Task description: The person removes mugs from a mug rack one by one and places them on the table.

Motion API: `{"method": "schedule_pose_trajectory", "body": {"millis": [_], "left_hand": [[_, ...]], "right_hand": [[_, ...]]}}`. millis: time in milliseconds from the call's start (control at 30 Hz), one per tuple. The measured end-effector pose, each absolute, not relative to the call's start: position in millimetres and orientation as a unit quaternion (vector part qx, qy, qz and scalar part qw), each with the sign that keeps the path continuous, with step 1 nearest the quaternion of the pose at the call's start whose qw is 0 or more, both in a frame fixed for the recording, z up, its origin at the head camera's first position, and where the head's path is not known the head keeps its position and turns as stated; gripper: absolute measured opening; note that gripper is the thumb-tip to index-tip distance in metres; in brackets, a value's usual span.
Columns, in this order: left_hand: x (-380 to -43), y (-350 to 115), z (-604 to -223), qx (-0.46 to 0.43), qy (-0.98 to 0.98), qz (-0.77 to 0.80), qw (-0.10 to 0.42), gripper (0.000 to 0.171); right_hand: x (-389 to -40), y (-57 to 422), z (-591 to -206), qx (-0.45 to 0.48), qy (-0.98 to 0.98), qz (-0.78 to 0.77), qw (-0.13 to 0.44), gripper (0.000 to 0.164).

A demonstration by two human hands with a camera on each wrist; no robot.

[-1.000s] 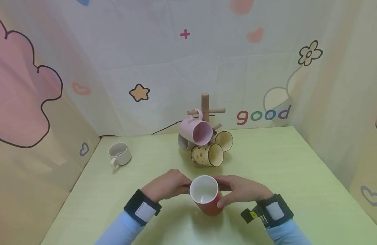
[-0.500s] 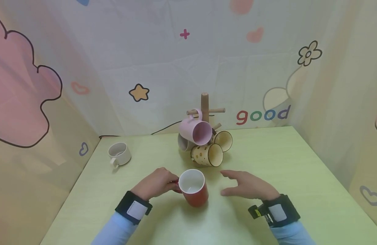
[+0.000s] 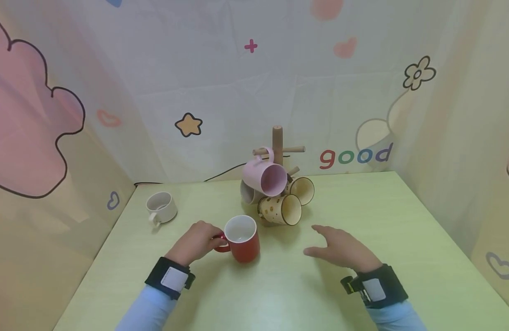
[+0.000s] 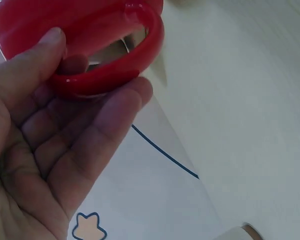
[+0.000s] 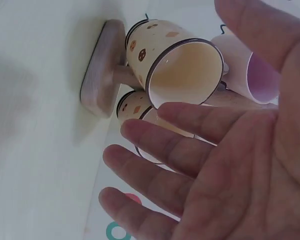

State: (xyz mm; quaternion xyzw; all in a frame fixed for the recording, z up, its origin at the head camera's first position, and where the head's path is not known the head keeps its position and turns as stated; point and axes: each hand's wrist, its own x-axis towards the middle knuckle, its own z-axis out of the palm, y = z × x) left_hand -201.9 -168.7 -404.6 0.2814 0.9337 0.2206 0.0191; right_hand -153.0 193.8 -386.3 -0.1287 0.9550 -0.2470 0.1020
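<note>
My left hand [image 3: 197,242] grips the handle of a red mug [image 3: 246,247] with a white inside, thumb on one side and fingers curled round the other in the left wrist view. The mug is upright, its mouth up, in front of the wooden mug tree [image 3: 277,138]. To the right of the mug, my right hand [image 3: 346,248] is spread and holds nothing. On the tree hang a pink mug [image 3: 258,174], a cream patterned mug [image 3: 274,210], a second cream mug [image 5: 132,105] and a greyish mug [image 3: 248,193] partly hidden behind the pink one.
A small white cup [image 3: 162,208] stands at the left back of the pale green table [image 3: 362,197]. Upper pegs [image 3: 294,149] of the tree stick out to the side. A printed curtain [image 3: 221,101] hangs behind and along both sides.
My right hand has let go of the red mug and drawn off to the right, its fingers spreading. The left hand has carried the mug leftward and away from me by its handle.
</note>
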Motion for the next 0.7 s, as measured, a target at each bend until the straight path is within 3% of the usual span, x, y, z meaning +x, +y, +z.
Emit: {"method": "schedule_pose_trajectory", "body": {"millis": [700], "left_hand": [[-222.9, -189.4, -414.1, 0.058, 0.971, 0.228, -0.044, 0.016]], "right_hand": [[-155.4, 200.6, -394.1, -0.103, 0.973, -0.195, 0.075, 0.082]]}}
